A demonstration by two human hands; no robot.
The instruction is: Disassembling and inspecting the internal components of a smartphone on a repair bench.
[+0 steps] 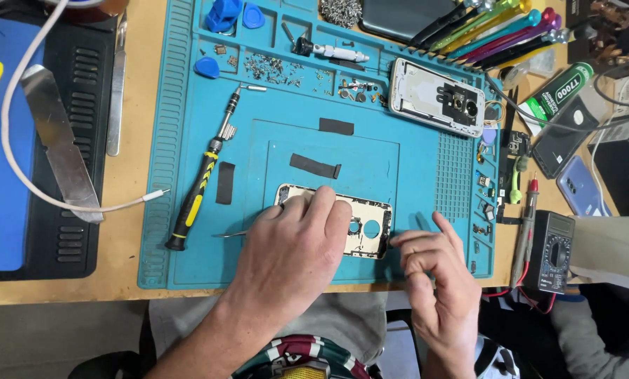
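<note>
The left hand (297,245) presses flat, fingers together, on the phone frame (367,228) at the blue mat's (188,267) six o'clock. At three o'clock beside it, the right hand (437,281) hovers, fingers loosely curled, holding nothing.

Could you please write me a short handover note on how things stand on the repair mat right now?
Left hand: pressed flat on the opened phone frame at mid-mat, fingers spread, with thin tweezers poking out from under it.
Right hand: empty, fingers curled, resting at the frame's right edge.
Blue repair mat: precision screwdriver lies left of the frame; a second phone back lies at upper right; loose screws sit in the tray compartments.
Done: frame is opened and stripped.
Left: cannot tell which part goes next.
</note>
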